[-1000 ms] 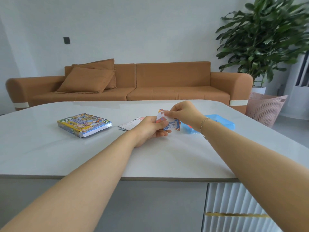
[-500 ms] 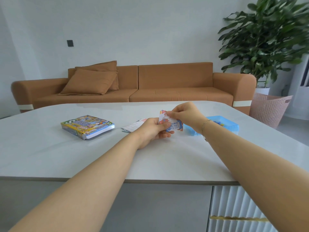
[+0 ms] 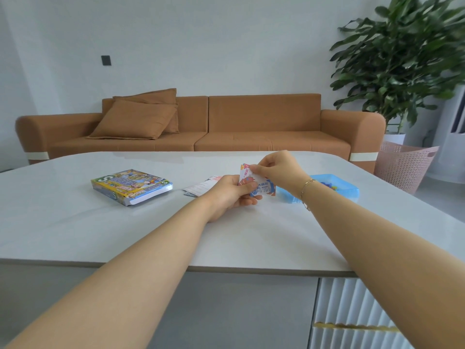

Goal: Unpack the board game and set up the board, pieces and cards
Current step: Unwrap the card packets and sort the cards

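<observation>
Head-camera view across a pale table [image 3: 125,235], both bare forearms extended toward its middle. The left hand [image 3: 231,195] is curled around the lower part of a small stack of cards [image 3: 261,188], thumb pressed on the printed face and the other digits beneath. The right hand [image 3: 279,170] reaches over from the far side and pinches the top edge of the cards between thumb and forefinger; a thin bracelet [image 3: 305,190] circles that wrist. The cards are held slightly above the tabletop, near its centre, with a blue-and-white printed face turned toward the camera; whether one card or several are pinched at the top cannot be told.

To the left, well apart from the hands, the game box [image 3: 132,186] lies flat on the table, its colourful lid upward. A printed sheet [image 3: 201,188] lies flat just beyond the left hand, partly hidden by it. To the right, behind the right wrist, a shallow blue tray [image 3: 337,190] rests on the table and holds small coloured pieces, too blurred to identify.

Background: an orange-brown sofa [image 3: 251,132] with two cushions [image 3: 141,117] at its left end stands against a white wall; a large-leaved plant [image 3: 402,59] and a pink perforated basket [image 3: 405,165] stand at the right.
</observation>
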Available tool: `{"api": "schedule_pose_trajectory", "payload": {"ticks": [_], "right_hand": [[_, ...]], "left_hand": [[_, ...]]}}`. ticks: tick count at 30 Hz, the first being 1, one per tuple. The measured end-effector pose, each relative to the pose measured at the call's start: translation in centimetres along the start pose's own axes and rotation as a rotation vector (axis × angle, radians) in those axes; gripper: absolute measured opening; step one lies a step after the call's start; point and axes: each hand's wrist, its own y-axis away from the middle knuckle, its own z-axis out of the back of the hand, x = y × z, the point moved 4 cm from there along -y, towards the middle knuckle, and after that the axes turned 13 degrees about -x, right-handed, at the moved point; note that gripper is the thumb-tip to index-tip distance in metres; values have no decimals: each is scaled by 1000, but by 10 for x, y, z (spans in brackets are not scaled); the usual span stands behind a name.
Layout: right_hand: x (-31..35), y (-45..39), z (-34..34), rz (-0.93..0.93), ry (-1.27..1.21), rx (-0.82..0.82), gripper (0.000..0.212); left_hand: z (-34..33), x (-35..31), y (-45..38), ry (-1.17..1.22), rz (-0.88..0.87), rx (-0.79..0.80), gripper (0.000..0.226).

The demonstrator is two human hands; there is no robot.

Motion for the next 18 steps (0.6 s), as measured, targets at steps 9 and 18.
{"api": "schedule_pose_trajectory", "payload": {"ticks": [9, 18], "right_hand": [[2, 0, -2, -80, -73, 14, 32], [-4, 1, 2, -17, -69, 31, 21]], "left_hand": [[1, 0, -1, -1, -24, 3, 8], [1, 2, -3, -3, -15, -2, 15]]}}
